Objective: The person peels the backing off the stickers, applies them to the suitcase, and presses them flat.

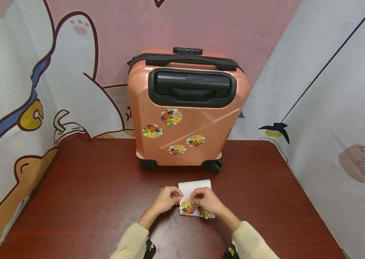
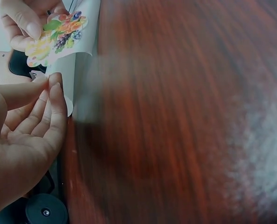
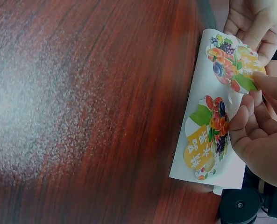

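On the table lies a white sticker sheet (image 1: 194, 186) with fruit stickers on its near part. My left hand (image 1: 166, 199) is at the sheet's left side, and in the left wrist view its thumb and forefinger pinch the edge of the sheet. From the right, my right hand (image 1: 209, 201) pinches the edge of one fruit sticker (image 3: 229, 63) between thumb and fingers. That sticker looks partly lifted; how much still clings to the sheet is unclear. A second fruit sticker (image 3: 208, 140) lies flat on the sheet beneath my right hand.
Behind the sheet an orange suitcase (image 1: 198, 124) stands upright on the brown table (image 1: 82, 201), with several fruit stickers, including an upper one (image 1: 171, 116), on its face. Its wheels (image 1: 213, 167) rest near the table's back. A printed cloth (image 1: 111, 46) hangs behind and beside the table.
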A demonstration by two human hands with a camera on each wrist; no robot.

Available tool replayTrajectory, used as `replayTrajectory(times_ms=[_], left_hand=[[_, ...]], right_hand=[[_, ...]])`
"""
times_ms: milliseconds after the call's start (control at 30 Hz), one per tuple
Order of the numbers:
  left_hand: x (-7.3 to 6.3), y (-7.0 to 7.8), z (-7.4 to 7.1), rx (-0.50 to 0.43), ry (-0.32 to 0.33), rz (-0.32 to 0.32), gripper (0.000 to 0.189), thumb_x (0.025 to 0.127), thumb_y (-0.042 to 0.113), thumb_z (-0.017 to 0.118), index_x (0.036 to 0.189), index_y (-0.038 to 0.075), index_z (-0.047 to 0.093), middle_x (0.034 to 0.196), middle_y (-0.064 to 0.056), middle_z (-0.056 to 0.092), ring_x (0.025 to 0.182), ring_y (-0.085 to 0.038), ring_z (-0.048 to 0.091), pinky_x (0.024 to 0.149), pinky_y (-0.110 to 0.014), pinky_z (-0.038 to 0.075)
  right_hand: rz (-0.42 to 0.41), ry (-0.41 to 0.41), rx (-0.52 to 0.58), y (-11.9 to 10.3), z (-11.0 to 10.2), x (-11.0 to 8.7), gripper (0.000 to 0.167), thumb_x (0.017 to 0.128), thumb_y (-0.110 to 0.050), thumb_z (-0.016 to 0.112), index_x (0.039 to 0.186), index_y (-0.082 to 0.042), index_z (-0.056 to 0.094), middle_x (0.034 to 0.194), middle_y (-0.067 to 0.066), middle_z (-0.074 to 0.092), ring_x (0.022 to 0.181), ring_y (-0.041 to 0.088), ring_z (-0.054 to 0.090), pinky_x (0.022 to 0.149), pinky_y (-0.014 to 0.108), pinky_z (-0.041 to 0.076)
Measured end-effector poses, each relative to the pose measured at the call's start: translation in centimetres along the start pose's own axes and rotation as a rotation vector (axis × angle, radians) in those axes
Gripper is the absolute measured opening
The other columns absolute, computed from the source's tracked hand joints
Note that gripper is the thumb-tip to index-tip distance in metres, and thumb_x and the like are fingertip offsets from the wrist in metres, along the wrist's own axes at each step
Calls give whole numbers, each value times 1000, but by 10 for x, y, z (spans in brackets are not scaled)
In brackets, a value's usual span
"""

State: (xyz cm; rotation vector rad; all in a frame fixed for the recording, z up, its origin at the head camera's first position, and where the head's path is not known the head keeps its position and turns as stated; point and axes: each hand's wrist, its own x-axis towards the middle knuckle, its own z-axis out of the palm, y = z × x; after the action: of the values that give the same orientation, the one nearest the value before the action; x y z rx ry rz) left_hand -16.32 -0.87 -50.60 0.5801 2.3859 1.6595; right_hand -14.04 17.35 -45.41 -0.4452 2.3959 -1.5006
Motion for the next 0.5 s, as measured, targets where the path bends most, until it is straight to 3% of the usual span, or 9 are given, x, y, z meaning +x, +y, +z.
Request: replayTrajectory(times_ms=[500], left_hand=[[-2, -4, 0, -9, -39, 0, 5, 76, -12, 60, 77, -7, 61, 65, -11, 60, 56, -23, 60, 49, -20, 45]], right_hand=[[12, -32, 12, -3, -5, -5, 5, 77, 13, 60, 78, 8, 64, 70, 26, 59, 59, 17, 53, 53, 23, 44]])
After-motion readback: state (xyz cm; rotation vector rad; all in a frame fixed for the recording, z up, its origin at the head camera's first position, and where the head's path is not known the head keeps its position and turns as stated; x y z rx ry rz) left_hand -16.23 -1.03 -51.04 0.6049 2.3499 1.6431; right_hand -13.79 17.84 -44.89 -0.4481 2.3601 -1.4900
